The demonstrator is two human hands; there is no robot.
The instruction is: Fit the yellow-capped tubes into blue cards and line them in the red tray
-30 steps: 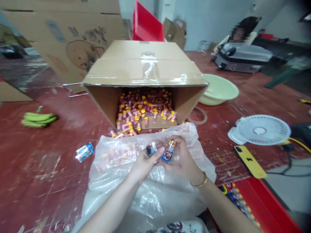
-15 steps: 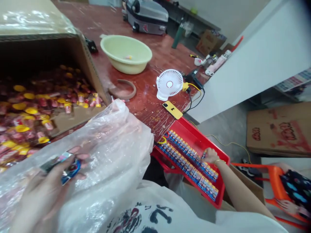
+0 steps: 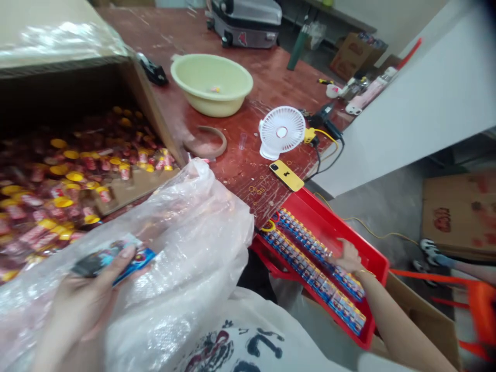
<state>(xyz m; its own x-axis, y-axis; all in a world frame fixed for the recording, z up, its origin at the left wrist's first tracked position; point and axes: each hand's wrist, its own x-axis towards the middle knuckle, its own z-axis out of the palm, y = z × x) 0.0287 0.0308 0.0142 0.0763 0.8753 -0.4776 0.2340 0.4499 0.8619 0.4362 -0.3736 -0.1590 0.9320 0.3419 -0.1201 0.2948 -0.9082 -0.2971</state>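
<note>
My left hand is closed around a small stack of flat printed packets, black and blue with a shiny surface. The thumb presses on top, and the stack is above a crumpled clear plastic bag spread across my lap. To the right, my right hand reaches over a red tray, its fingers apart at the edge of the upper row of packets. Whether the fingertips touch the packets is blurred. A second row of blue and yellow packets runs alongside in the tray.
An open carton full of small yellow-capped pieces stands at left. On the red-brown table are a pale yellow basin, a tape ring, a white fan and a yellow phone. An orange chair is at right.
My left hand has turned the packets flatter, so more of their printed face shows. My right hand has shifted and its fingers have spread. The view has swung slightly left.
</note>
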